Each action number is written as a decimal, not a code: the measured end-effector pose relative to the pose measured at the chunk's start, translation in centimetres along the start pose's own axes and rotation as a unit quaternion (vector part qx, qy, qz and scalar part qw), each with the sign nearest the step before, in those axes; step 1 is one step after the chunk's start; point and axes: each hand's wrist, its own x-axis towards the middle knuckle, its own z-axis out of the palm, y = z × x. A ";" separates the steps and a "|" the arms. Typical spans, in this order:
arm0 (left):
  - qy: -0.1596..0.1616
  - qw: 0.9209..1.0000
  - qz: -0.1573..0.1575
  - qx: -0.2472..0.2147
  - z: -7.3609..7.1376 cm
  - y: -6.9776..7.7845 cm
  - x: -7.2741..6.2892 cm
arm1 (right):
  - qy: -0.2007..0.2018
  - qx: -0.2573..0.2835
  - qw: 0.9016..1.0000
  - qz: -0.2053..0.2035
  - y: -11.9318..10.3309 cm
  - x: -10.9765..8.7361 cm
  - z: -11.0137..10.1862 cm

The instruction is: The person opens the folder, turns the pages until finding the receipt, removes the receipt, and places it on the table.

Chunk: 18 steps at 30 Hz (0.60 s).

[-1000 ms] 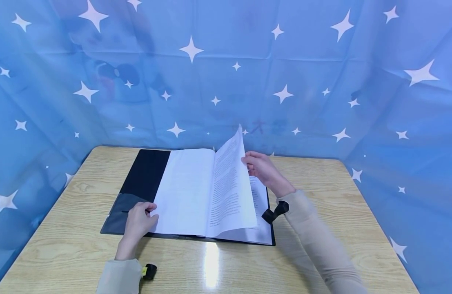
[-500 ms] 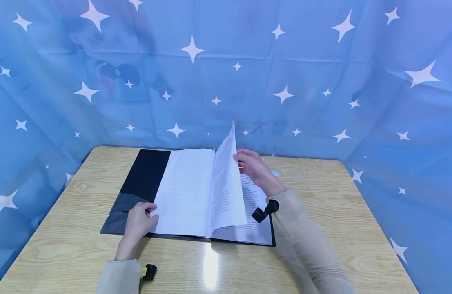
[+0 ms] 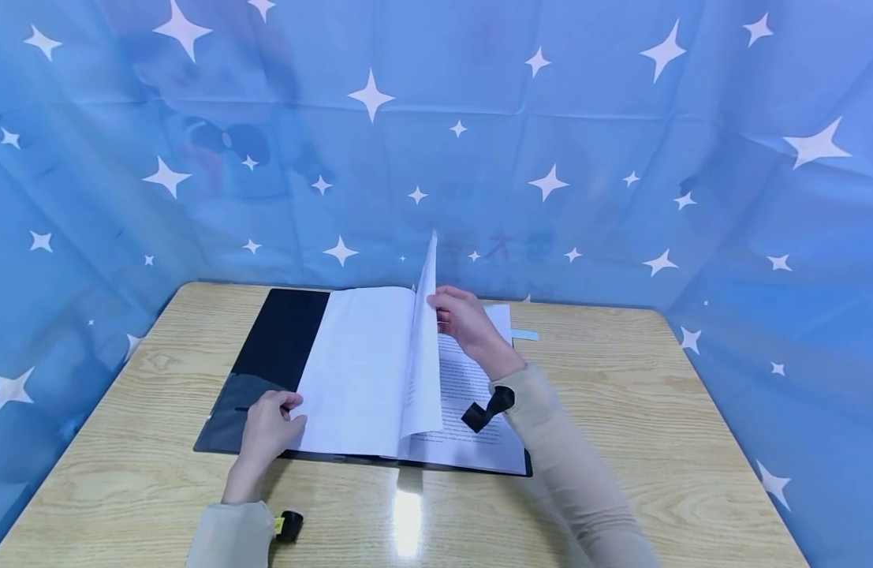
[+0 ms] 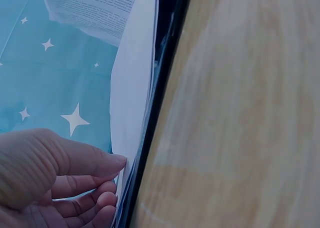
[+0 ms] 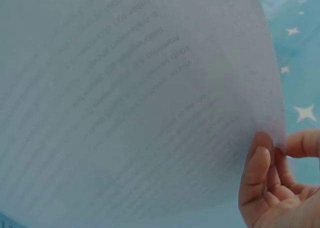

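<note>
An open folder of printed pages [image 3: 358,371] in a black cover [image 3: 283,331] lies on the table. My left hand [image 3: 269,426] is at the left edge of the left-hand pages, thumb and curled fingertips holding that edge. Above the middle of the folder, my right hand [image 3: 468,319] pinches the outer edge of a lifted sheet [image 3: 423,371] between thumb and fingers. That sheet stands almost upright, bowed at its lower corner. In the right wrist view, faint print shows on the sheet [image 5: 135,108]. Under it lies a printed right-hand page [image 3: 479,426].
A light blue tab [image 3: 525,335] sticks out past the right side of the folder. A clear pocket [image 3: 226,410] covers the lower left of the cover. The wooden table [image 3: 621,410] ends at a blue star-patterned curtain [image 3: 436,158].
My right hand has moved left with the sheet, swinging it from a rightward slant to nearly upright. More of the right-hand page and the blue tab show. My left hand has stayed put.
</note>
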 end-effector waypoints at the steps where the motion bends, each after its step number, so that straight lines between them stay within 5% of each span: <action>1: 0.000 1.000 -0.001 0.000 0.0 0.0 0.0 | -0.002 0.001 1.000 0.000 0.1 0.1 0.2; 18: -0.005 1.000 -0.005 -0.002 -0.2 0.2 -0.1 | -0.007 -0.002 1.000 -0.012 1.8 1.3 3.8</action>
